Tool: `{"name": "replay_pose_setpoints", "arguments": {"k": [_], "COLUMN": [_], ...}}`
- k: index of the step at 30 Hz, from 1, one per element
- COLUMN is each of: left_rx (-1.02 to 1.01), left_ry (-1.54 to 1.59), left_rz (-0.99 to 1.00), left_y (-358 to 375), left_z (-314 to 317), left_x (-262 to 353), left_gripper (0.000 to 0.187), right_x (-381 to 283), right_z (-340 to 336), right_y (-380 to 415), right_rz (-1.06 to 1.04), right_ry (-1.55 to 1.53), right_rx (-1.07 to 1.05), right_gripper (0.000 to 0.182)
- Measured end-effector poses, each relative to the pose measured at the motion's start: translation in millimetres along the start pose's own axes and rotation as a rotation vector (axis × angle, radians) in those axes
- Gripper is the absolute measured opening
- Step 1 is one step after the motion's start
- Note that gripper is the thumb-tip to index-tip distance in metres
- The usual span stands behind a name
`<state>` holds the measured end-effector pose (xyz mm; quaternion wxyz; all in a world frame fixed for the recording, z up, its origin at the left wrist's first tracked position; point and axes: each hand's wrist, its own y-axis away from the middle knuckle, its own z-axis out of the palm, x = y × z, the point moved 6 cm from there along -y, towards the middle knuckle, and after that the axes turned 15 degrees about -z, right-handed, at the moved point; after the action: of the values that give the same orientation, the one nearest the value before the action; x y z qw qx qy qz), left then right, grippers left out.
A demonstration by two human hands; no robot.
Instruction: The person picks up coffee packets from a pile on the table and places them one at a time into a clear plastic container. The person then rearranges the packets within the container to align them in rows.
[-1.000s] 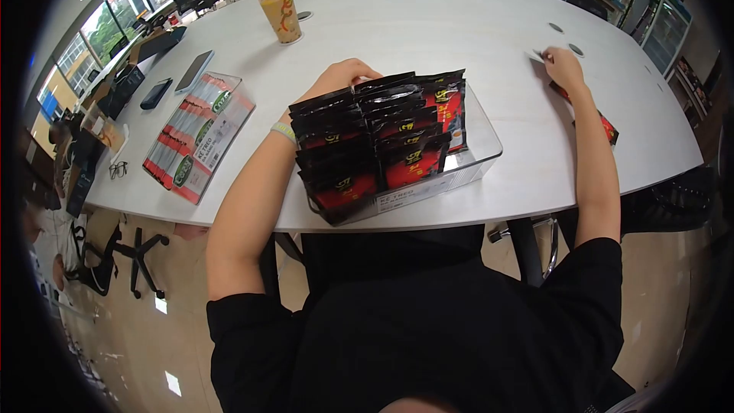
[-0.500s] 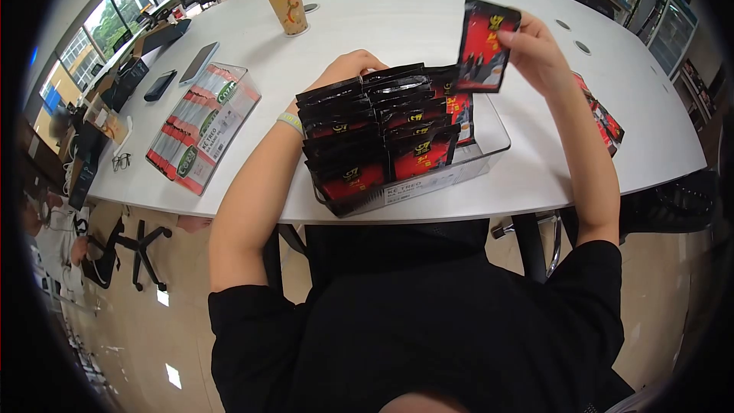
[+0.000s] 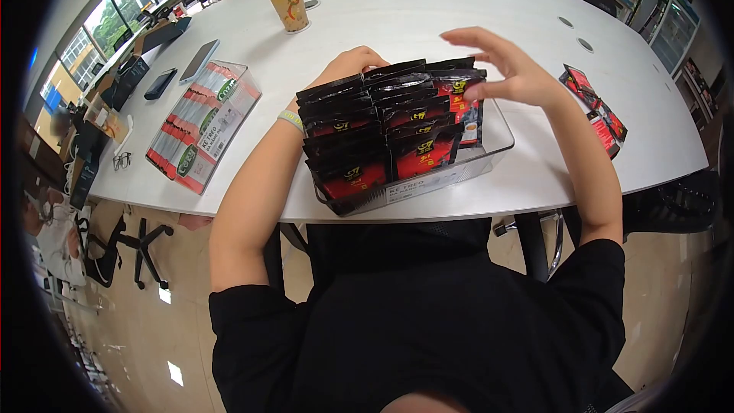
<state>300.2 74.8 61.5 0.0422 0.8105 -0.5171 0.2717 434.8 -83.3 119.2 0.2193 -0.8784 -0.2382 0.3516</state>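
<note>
A clear plastic bin (image 3: 498, 154) stands at the table's front edge, packed with upright rows of black-and-red coffee sachets (image 3: 422, 154). At the bin's back right corner, one sachet (image 3: 472, 118) stands among the others. Beside its top edge is my right hand (image 3: 514, 75), thumb and fingers spread apart, with nothing held between them. My left hand (image 3: 353, 63) rests at the back left of the bin; its fingers are mostly hidden behind the sachets, so their grip does not show. A few more red sachets (image 3: 600, 118) lie loose on the table at the right.
Left of my arm stands another clear bin (image 3: 243, 92) full of red-and-white Cozy packets. Beyond it lie two phones (image 3: 200, 61) (image 3: 160, 84) and a pair of glasses (image 3: 121, 160). A drink cup (image 3: 287, 0) stands at the back of the white table (image 3: 397, 11).
My right hand has lowered the sachet into the bin's back right corner and let go, its fingers now spread. The left hand has stayed in place.
</note>
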Motion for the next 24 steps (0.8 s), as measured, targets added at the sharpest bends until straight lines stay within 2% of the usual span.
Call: {"name": "replay_pose_setpoints", "arguments": {"k": [1, 3, 6, 7, 9, 10, 11, 14, 15, 16, 18, 20, 21, 22, 23, 24], "left_rx": [0.001, -0.006, -0.008, 0.006, 0.028, 0.044, 0.047, 0.029, 0.018, 0.036, 0.064, 0.035, 0.017, 0.010, 0.002, -0.010], "left_ry": [-0.003, 0.006, 0.068, 0.069, 0.011, -0.008, -0.010, 0.098, 0.096, 0.049, -0.018, 0.049, 0.107, 0.017, 0.015, 0.017], "left_rz": [0.002, -0.026, 0.000, 0.000, -0.059, -0.081, -0.084, -0.150, -0.131, -0.106, -0.015, -0.038, -0.091, -0.090, -0.098, -0.143], "left_y": [-0.4, -2.7, -5.9, -8.1, -10.2, -6.4, -2.8, -0.1, -2.1, -2.3, -4.1, -10.2, -10.5, -8.7, -6.7, -5.8], "left_z": [-0.7, 1.6, 5.8, 6.4, 12.4, 10.4, 6.4, 11.0, 10.5, 10.0, 10.1, 11.9, 14.7, 12.7, 11.6, 10.6], "left_x": [-0.2, -5.7, -12.6, -14.8, -19.4, -12.7, -7.9, -7.4, -7.2, -6.6, -6.2, -12.4, -17.2, -10.5, -5.8, -3.8], "left_gripper": [0.030, 0.029, 0.029, 0.029, 0.028, 0.029, 0.029, 0.031, 0.031, 0.031, 0.031, 0.031, 0.031, 0.031, 0.031, 0.030], "right_x": [-2.5, -21.3, -109.4, -113.6, -196.1, -201.3, -215.2, -215.8, -212.3, -208.9, -187.0, -131.0, -127.6, -81.2, -33.8, 19.0], "right_z": [-5.8, -36.8, -59.2, -57.0, -28.6, -9.4, 10.1, 5.2, -4.4, -13.0, -44.6, -109.5, -120.8, -154.5, -175.1, -186.9], "right_y": [-1.1, -3.1, 39.8, 104.9, 102.3, 130.9, 121.0, 124.3, 128.8, 129.8, 115.8, 126.3, 85.7, 80.9, 78.5, 87.8], "right_rz": [-0.002, -0.186, -0.514, -0.361, -0.974, -1.181, -1.080, -0.991, -1.093, -1.188, -1.161, -0.627, -0.606, -0.310, 0.244, 0.378], "right_ry": [0.001, 0.026, 0.649, 0.701, 0.916, 0.824, 0.967, 0.945, 0.861, 0.779, 0.863, 1.070, 0.893, 1.007, 1.141, 1.176], "right_rx": [0.003, 0.202, 0.402, 0.816, 0.610, 0.884, 1.004, 0.992, 0.951, 0.904, 0.861, 1.176, 1.113, 0.949, 0.768, 0.596], "right_gripper": [0.043, 0.047, 0.038, 0.029, 0.028, 0.022, 0.017, 0.019, 0.013, 0.019, 0.019, 0.015, 0.010, 0.016, 0.023, 0.029]}}
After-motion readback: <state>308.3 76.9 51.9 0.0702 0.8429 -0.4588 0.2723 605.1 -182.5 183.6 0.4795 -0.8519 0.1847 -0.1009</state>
